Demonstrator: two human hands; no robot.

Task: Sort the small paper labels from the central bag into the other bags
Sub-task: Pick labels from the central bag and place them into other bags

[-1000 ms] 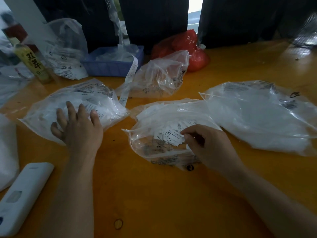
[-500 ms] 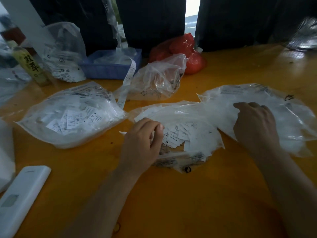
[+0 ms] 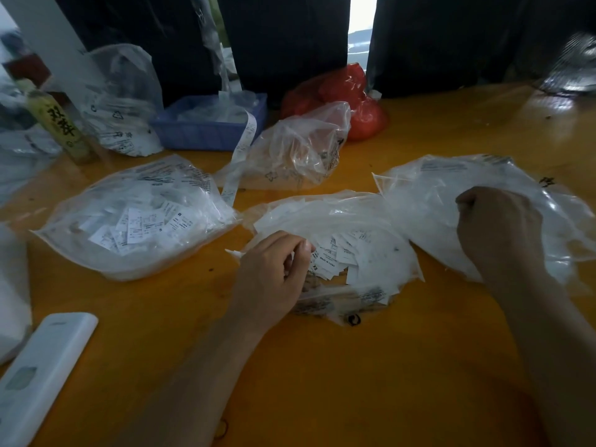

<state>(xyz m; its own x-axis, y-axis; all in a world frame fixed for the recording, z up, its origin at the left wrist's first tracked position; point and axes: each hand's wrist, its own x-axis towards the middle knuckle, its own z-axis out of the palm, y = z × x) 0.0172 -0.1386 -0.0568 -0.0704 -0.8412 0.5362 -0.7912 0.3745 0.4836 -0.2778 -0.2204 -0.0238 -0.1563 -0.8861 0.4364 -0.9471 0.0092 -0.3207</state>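
The central clear bag [image 3: 354, 217] lies open on the orange table, with a heap of small white printed paper labels [image 3: 351, 256] at its mouth. My left hand [image 3: 274, 272] is at that mouth, fingers and thumb curled and pinching into the edge of the label heap. My right hand [image 3: 496, 227] lies on top of the right bag [image 3: 429, 195]. Its fingers are curled into a fist and the fingertips are hidden, so what it holds is not visible. The left bag [image 3: 135, 221] holds several labels. Behind the central bag stands a crumpled bag [image 3: 300, 150].
A white remote-like device [image 3: 45, 359] lies at the front left. At the back are a blue tray [image 3: 206, 130] with a paper strip hanging out, a red plastic bag [image 3: 348, 91], a bottle [image 3: 61, 127] and another clear bag [image 3: 125, 101]. Bare table lies in front.
My left hand went from the left bag to the central bag's mouth and curled on the labels. My right hand went from the central bag to the right bag and curled into a fist.
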